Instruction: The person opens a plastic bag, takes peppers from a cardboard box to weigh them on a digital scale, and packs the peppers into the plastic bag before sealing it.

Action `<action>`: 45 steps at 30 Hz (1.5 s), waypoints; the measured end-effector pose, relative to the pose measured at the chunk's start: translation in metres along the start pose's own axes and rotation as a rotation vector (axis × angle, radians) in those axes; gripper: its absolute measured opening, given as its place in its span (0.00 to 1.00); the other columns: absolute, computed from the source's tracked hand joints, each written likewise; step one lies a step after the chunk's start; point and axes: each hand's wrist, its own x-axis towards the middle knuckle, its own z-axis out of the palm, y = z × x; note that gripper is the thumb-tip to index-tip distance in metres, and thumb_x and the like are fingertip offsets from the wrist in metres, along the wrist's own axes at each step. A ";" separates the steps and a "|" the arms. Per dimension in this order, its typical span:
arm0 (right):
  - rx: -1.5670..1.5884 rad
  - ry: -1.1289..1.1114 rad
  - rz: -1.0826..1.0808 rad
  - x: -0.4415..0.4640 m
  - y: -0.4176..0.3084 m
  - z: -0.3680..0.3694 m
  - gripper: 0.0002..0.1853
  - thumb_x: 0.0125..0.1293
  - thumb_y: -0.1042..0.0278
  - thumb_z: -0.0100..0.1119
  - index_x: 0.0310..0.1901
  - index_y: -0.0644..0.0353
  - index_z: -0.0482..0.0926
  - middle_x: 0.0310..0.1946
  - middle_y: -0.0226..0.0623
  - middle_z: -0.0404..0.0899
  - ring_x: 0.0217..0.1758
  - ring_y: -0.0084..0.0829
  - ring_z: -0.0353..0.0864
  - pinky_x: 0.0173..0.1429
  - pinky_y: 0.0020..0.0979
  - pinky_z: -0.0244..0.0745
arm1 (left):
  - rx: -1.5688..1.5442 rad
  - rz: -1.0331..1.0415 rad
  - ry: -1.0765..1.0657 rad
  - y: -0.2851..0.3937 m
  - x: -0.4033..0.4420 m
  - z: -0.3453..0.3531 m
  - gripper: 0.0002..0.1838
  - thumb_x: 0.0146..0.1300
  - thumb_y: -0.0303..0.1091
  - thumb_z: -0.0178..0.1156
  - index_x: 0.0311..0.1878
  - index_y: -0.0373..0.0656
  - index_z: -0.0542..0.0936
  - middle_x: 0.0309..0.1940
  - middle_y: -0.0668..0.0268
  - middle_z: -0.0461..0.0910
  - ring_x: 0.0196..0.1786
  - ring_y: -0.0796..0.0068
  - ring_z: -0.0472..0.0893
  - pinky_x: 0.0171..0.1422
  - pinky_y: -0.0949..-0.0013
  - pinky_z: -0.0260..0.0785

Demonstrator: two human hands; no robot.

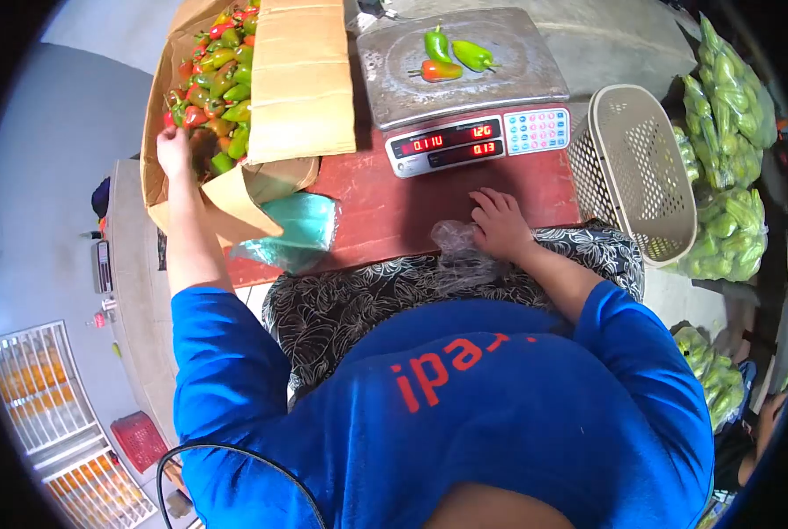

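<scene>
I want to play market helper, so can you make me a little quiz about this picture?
1. How many peppers lie on the scale?

2. True or false: the person's left hand is at the cardboard box.

3. What is right beside the right hand? (A) a knife (B) a bottle (C) a clear plastic bag

Key: 1. Three. 2. True. 3. C.

It was apparently a produce shop or packing room: a digital scale [478,99] stood near one o'clock, an open carton [301,84] of peppers [222,79] between ten and eleven, bagged green vegetables [731,110] around two.
</scene>
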 end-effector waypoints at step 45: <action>0.044 -0.007 -0.012 0.007 -0.003 0.002 0.13 0.49 0.68 0.57 0.38 0.61 0.74 0.60 0.45 0.67 0.67 0.48 0.61 0.65 0.48 0.57 | 0.811 0.339 -0.440 0.029 -0.017 -0.025 0.13 0.53 0.41 0.62 0.43 0.57 0.80 0.46 0.68 0.78 0.56 0.66 0.74 0.56 0.46 0.64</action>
